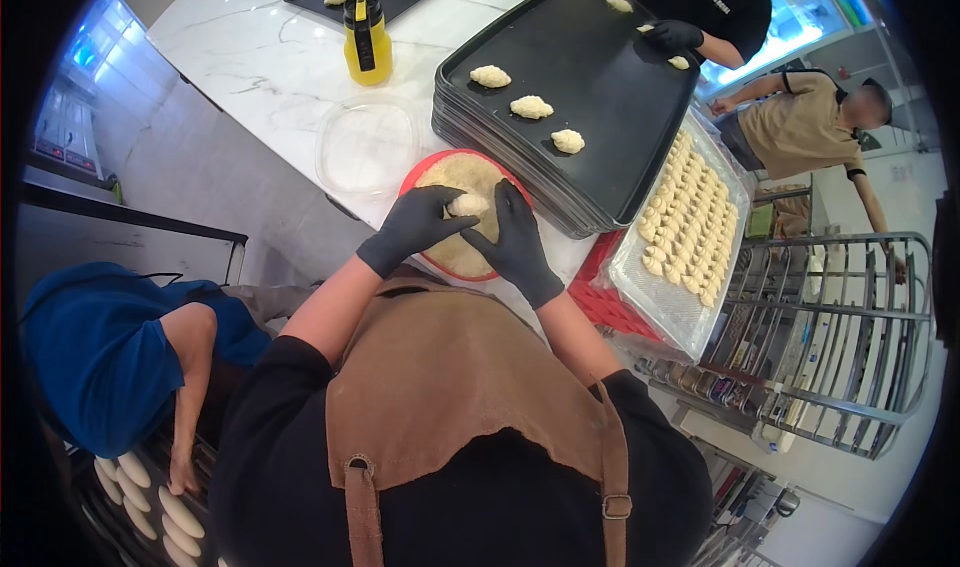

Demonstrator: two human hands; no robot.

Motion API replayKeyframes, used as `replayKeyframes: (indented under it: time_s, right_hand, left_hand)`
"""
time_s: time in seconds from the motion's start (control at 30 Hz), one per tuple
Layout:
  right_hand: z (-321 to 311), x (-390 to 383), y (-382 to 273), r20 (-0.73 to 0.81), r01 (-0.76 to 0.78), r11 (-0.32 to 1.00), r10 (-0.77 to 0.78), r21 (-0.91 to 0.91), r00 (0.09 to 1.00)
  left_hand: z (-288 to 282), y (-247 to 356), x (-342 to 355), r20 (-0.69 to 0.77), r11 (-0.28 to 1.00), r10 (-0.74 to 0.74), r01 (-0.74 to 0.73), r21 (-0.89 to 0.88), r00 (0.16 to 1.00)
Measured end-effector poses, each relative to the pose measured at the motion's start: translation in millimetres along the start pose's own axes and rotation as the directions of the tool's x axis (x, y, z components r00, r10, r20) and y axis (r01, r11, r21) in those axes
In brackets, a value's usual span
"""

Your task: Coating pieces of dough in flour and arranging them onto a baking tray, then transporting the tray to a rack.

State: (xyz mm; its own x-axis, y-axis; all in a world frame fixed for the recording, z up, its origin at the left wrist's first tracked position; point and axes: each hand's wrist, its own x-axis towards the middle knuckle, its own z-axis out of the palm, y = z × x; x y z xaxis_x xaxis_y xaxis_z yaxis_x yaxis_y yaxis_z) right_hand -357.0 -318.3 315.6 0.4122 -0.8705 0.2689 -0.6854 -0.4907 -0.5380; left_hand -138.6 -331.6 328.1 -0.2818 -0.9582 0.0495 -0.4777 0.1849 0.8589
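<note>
Over a round red-rimmed bowl [408, 183] of pale crumbs, a small crescent-shaped dough piece [467, 205] is pinched between the thumb and fingers of my left hand [418, 221]. Black gloves cover both hands. My right hand [514, 244] is at the bowl's right side, thumb and fingers apart, with nothing seen between them; whether it touches the bowl or crumbs I cannot tell. Just beyond, a stack of black baking trays [600, 97] carries several crumb-coated dough pieces [531, 107] on its top tray.
A clear plastic lid [368, 145] and a yellow bottle [368, 47] stand on the marble table [260, 27]. Right, a tray of dough crescents [690, 217] sits over a red crate [610, 302]. A co-worker's gloved hand [673, 35] holds dough at the far tray edge. Other people work left and right.
</note>
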Motion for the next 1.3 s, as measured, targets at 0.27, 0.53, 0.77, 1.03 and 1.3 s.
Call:
replayKeyframes:
  time_s: [0.27,0.53,0.77,1.03,1.3]
  right_hand:
    - [-29.3,6.8,-2.7,0.177,-0.135,0.923,0.074,0.36,0.981]
    - [-48.3,4.1,-3.1,0.207,-0.135,0.89,0.046,0.436,0.977]
    - [-101.5,17.0,-3.3,0.131,-0.072,0.946,0.032,0.315,0.991]
    - [-193.1,47.8,90.8,-0.012,-0.081,0.995,0.082,0.064,0.997]
    - [-179.9,44.1,135.8,0.001,0.011,0.998,-0.011,-0.059,1.0]
  left_hand:
    - [0.5,1.3,-2.3,0.148,0.988,-0.053,0.073,-0.134,0.988]
    - [11.1,12.9,-4.2,0.276,0.934,0.025,0.076,-0.348,0.961]
    - [23.1,35.6,-2.5,0.18,0.971,0.035,0.01,-0.241,0.983]
    - [30.7,15.3,-4.2,-0.037,0.991,0.054,-0.059,-0.122,0.998]
    - [31.3,-0.6,-4.1,-0.107,0.981,0.164,-0.151,0.126,0.981]
